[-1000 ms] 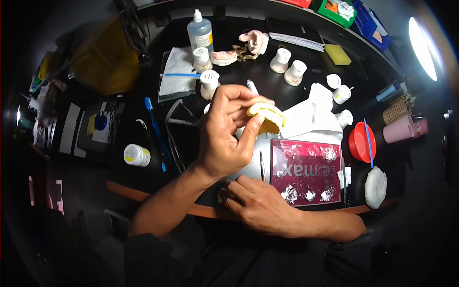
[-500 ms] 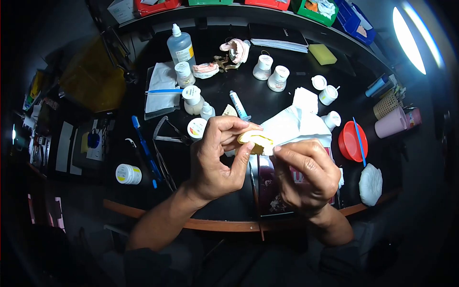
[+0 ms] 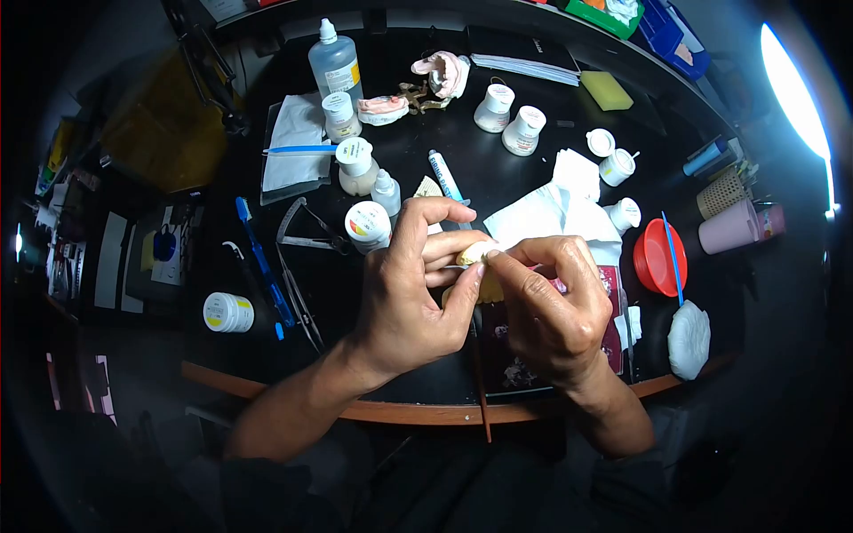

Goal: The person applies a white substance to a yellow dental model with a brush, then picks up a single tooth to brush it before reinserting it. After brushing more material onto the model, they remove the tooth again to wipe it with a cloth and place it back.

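In the middle of the head view, my left hand (image 3: 410, 306) pinches a small cream-and-yellow dental cast (image 3: 474, 254) between thumb and fingers, its index finger raised above it. My right hand (image 3: 566, 306) is closed, its thumb and index fingertips pressed to the right end of the cast. Much of the cast is covered by fingers. Below the hands lie a thin brush with a brown handle (image 3: 485, 404) and a dark red board (image 3: 520, 364). White paper tissue (image 3: 533, 213) lies just beyond the right hand.
To the left are a blue toothbrush (image 3: 260, 266), tweezers (image 3: 302, 306), a caliper (image 3: 306, 233) and a white jar (image 3: 228, 313). A red bowl (image 3: 656, 258) stands right. Powder jars (image 3: 524, 131), a clear bottle (image 3: 335, 67) and pink-and-white dental models (image 3: 442, 75) stand at the back.
The cast has been turned in my left hand, so less of its curved side shows. My right hand has moved slightly left, its fingertips closer in on the cast. The view has shifted slightly.
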Motion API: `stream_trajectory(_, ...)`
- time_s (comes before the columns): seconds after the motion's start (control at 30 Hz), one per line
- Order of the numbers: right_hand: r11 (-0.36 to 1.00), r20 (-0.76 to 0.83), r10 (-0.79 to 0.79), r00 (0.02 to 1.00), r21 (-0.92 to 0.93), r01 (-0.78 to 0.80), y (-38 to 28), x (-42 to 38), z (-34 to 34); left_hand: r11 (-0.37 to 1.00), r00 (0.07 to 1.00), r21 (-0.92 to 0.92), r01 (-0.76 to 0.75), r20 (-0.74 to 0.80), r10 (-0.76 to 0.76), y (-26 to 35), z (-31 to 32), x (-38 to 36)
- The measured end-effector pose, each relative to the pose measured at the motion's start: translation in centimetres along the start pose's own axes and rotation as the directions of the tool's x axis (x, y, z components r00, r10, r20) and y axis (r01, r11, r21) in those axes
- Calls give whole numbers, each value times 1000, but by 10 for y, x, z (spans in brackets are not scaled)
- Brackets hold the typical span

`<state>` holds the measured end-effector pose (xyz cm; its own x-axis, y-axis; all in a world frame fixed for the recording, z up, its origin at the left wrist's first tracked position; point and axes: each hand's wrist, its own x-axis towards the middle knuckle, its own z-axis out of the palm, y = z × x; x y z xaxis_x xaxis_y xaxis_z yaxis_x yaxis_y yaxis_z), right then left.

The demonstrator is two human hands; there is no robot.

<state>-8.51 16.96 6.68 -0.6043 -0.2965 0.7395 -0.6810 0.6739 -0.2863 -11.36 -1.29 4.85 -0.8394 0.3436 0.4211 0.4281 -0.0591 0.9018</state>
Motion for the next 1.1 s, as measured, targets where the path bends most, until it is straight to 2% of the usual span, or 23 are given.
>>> stream_trajectory(0.13,1000,46,-1,999,5,0,0,0,0,999,999,-13,34,-4,-34,0,0,0)
stream_trajectory(0.77,999,59,7,998,41,-9,3,0,-1,999,999,-20,51,1,-50,-2,2,-4)
stream_trajectory(1.1,985,-145,147,978,116,-130,4,-8,-2,989,999,-141,37,13,-35,-3,3,-1)
